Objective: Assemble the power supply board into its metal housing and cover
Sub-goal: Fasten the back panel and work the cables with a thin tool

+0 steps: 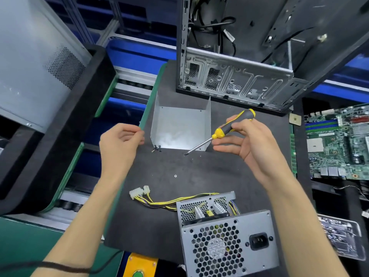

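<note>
Housing [229, 242] with the power supply board inside sits at the near edge of the dark mat [169, 186], fan grille toward the camera, its cable bundle [169, 201] trailing left — out of the way of the work. The U-shaped cover [179, 124] lies open farther back, a few loose screws [156, 149] just beside its near left corner, ready to hand. The right hand [249, 140] holds a screwdriver [225, 129] between thumb and fingers, tip down, probably for driving. The left hand [119, 142], fingers curled, seems to pinch something small — I cannot tell what.

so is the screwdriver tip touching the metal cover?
Apart. Head view: the screwdriver tip hangs over bare black mat, just past the metal cover edge; right hand holds it.
</note>
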Demonstrator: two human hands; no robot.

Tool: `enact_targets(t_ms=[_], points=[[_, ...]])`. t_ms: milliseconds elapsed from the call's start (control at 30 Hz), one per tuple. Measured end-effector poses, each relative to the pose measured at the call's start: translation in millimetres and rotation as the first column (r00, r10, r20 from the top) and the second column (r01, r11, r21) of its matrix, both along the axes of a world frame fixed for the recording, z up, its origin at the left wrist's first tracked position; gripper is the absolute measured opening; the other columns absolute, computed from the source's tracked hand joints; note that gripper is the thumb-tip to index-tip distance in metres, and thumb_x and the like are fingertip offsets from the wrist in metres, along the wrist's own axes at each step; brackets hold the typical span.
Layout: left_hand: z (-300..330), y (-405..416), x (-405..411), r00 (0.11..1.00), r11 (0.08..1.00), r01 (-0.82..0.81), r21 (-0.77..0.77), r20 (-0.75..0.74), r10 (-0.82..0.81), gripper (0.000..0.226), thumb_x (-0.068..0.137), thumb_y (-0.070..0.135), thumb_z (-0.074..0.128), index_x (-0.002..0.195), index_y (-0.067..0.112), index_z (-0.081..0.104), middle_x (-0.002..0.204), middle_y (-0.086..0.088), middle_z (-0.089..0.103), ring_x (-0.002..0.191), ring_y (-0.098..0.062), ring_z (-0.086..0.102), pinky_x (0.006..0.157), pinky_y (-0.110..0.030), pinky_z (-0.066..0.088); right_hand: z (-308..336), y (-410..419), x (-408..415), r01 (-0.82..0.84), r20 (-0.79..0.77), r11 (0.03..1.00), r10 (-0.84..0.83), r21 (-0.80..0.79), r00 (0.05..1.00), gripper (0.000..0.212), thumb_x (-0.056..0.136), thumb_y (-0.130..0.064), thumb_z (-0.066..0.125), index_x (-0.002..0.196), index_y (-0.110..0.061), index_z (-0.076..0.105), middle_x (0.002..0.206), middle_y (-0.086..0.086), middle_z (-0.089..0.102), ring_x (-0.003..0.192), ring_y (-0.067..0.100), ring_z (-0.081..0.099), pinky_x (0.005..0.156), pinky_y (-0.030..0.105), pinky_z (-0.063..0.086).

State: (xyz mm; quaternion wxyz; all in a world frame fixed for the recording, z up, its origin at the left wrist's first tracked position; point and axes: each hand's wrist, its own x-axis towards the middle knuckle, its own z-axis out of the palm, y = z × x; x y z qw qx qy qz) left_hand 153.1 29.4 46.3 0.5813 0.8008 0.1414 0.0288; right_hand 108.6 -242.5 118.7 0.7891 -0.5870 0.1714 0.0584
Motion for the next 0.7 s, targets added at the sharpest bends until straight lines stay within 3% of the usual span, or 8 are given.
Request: enact_targets(t_ms=[133,233,300,400,500,700], points=[[41.1,-14.5,-13.3,0.984,0.987,0.136,-0.089,0.127,-0.124,0.014,0.089,0.009,0.072,0.096,0.019,0.079,0.080,0.002,0.077,0.070,-0.012,0.072,0.070,-0.017,0.056,7.7,-0.1,-6.6,0.028,0.040,0.999,-0.028,0.019,0.999,0.013,0.096,-0.006,0.047,0.101,-0.007,0.060,0.082,0.017,0.073,0.074,0.037,0.075,0.064,0.037,0.062],[62.7,-32.2,-28.1,0.926,0.923,0.368,-0.113,0.128,-0.354,0.021,0.092,0.006,0.069,0.103,0.021,0.078,0.077,0.001,0.075,0.067,-0.010,0.068,0.070,-0.016,0.054,14.1,-1.2,-14.9,0.070,0.082,0.997,-0.073,0.038,0.994,0.015,0.098,-0.004,0.045,0.100,-0.007,0.059,0.080,0.016,0.074,0.073,0.035,0.075,0.064,0.037,0.062],[69.7,-44.7,-39.3,0.881,0.856,0.473,-0.209,0.104,-0.462,0.022,0.090,0.003,0.071,0.108,0.016,0.074,0.078,-0.006,0.074,0.068,-0.015,0.069,0.071,-0.020,0.055,19.1,-3.2,-22.3,0.119,0.107,0.990,-0.126,0.069,0.986,0.014,0.099,-0.003,0.044,0.101,-0.007,0.058,0.080,0.015,0.074,0.073,0.034,0.075,0.065,0.037,0.062],[75.0,-60.0,-54.5,0.869,0.811,0.488,-0.324,0.088,-0.488,0.013,0.086,0.000,0.074,0.096,0.008,0.074,0.077,-0.013,0.074,0.068,-0.021,0.071,0.070,-0.025,0.058,26.1,-9.4,-36.5,0.198,0.127,0.971,-0.216,0.135,0.968,0.012,0.097,-0.005,0.046,0.101,-0.006,0.057,0.078,0.014,0.072,0.071,0.032,0.074,0.066,0.036,0.062],[80.6,-68.5,-65.4,0.873,0.787,0.479,-0.388,0.118,-0.473,0.015,0.085,-0.003,0.073,0.086,0.011,0.079,0.077,-0.012,0.076,0.069,-0.022,0.073,0.070,-0.024,0.058,32.0,-16.3,-52.9,0.244,0.139,0.954,-0.269,0.175,0.953,0.012,0.097,-0.005,0.045,0.102,-0.005,0.056,0.078,0.014,0.072,0.071,0.032,0.074,0.067,0.035,0.062],[93.5,-77.6,-84.4,0.858,0.770,0.512,-0.382,0.181,-0.481,0.014,0.087,0.002,0.073,0.087,0.014,0.081,0.082,-0.015,0.076,0.074,-0.025,0.074,0.073,-0.027,0.059,42.5,-19.4,-84.2,0.266,0.166,0.940,-0.303,0.214,0.938,0.014,0.099,-0.002,0.042,0.100,-0.006,0.055,0.078,0.013,0.073,0.073,0.033,0.075,0.068,0.035,0.062]])
